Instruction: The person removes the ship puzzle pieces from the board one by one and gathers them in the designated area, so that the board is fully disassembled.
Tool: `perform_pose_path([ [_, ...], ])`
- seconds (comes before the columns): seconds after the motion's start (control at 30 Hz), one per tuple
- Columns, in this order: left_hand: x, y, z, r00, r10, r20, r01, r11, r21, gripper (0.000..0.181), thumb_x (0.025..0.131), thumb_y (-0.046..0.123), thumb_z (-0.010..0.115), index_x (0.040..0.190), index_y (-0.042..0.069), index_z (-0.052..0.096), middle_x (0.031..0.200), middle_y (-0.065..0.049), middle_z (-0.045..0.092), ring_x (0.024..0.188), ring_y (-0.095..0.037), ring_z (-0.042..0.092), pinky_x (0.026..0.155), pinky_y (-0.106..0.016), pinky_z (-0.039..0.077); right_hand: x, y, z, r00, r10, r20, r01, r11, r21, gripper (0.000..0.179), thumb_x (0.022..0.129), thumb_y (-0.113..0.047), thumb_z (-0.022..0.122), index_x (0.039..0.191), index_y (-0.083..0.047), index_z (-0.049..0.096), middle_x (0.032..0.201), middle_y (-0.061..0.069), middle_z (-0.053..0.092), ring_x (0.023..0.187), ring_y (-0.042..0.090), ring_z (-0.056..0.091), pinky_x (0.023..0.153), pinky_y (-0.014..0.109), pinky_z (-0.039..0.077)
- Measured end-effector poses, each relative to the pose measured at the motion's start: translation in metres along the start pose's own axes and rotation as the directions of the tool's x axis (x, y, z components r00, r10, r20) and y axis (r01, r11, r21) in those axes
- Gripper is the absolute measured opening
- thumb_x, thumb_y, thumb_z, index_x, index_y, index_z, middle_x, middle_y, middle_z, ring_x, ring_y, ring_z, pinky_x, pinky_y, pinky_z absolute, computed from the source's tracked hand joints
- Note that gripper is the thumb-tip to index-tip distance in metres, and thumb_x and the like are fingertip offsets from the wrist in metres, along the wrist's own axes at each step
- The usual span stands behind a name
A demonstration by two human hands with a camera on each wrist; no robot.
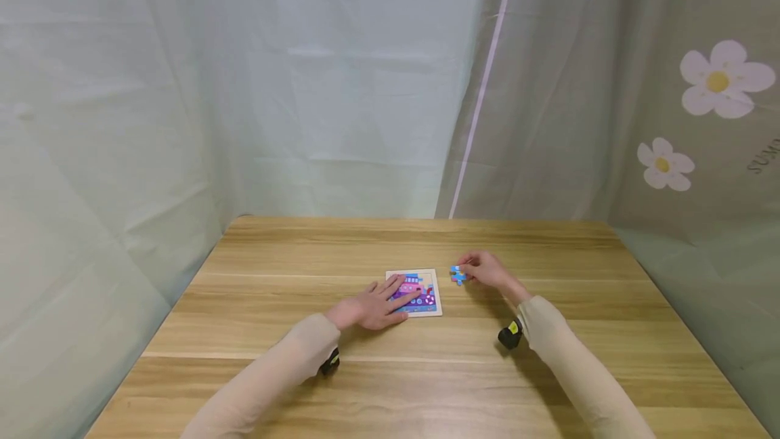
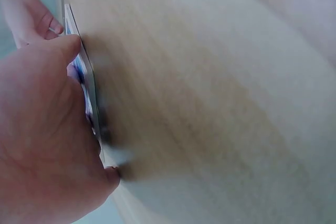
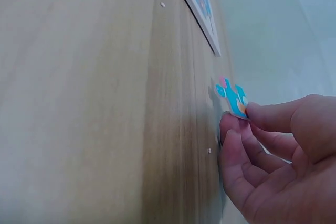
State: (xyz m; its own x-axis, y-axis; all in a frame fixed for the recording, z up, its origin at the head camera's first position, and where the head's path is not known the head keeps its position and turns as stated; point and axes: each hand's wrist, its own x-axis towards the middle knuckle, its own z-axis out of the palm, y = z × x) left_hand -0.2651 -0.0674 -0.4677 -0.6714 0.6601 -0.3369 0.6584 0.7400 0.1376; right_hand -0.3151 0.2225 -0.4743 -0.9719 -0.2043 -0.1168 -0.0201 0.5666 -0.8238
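A square jigsaw puzzle point(image 1: 431, 310) with a pale frame and a purple, pink and blue picture lies on the wooden table. My left hand point(image 1: 380, 305) rests on its left part with the fingers spread, covering some of the picture. Just right of the frame, my right hand point(image 1: 484, 269) pinches a blue puzzle piece point(image 1: 457, 275) between thumb and fingers. In the right wrist view the piece point(image 3: 232, 98) shows blue with pink and orange patches, raised beside the fingertips. Seen from the left wrist, the left hand point(image 2: 47, 129) lies over the frame's edge point(image 2: 90, 90).
The wooden table point(image 1: 390, 385) reaches back to a pale curtain point(image 1: 365, 87), with a flowered grey curtain point(image 1: 670, 107) on the right. Two tiny pale specks lie on the table in the right wrist view. Each wrist wears a small black device.
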Motion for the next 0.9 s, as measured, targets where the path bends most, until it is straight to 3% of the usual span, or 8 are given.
perform_pose_path([
  [0.4, 0.0003, 0.0023, 0.0003, 1.000, -0.023, -0.002, 0.023, 0.998, 0.056, 0.057, 0.103, 0.053, 0.023, 0.155, 0.039, 0.005, 0.165, -0.008, -0.002, 0.152, -0.023, -0.002, 0.122, -0.050, 0.015, 0.0019, -0.0033, -0.0014, 1.000, -0.003, -0.002, 0.003, 0.999, -0.045, 0.016, 0.093, -0.008, 0.062, 0.102, 0.004, 0.064, 0.086, 0.013, 0.066, 0.070, 0.014, 0.059, 0.060, 0.024, 0.052],
  [0.9, 0.0028, -0.0019, 0.0041, 1.000, -0.017, 0.005, 0.016, 0.999, 0.029, 0.057, 0.103, 0.052, 0.024, 0.154, 0.041, 0.002, 0.165, -0.007, -0.005, 0.152, -0.023, -0.004, 0.122, -0.051, 0.013, 0.0020, -0.0048, -0.0030, 1.000, -0.023, -0.021, 0.021, 0.997, -0.068, 0.017, 0.083, -0.003, 0.069, 0.096, 0.005, 0.063, 0.079, 0.008, 0.065, 0.063, 0.010, 0.055, 0.056, 0.021, 0.048],
])
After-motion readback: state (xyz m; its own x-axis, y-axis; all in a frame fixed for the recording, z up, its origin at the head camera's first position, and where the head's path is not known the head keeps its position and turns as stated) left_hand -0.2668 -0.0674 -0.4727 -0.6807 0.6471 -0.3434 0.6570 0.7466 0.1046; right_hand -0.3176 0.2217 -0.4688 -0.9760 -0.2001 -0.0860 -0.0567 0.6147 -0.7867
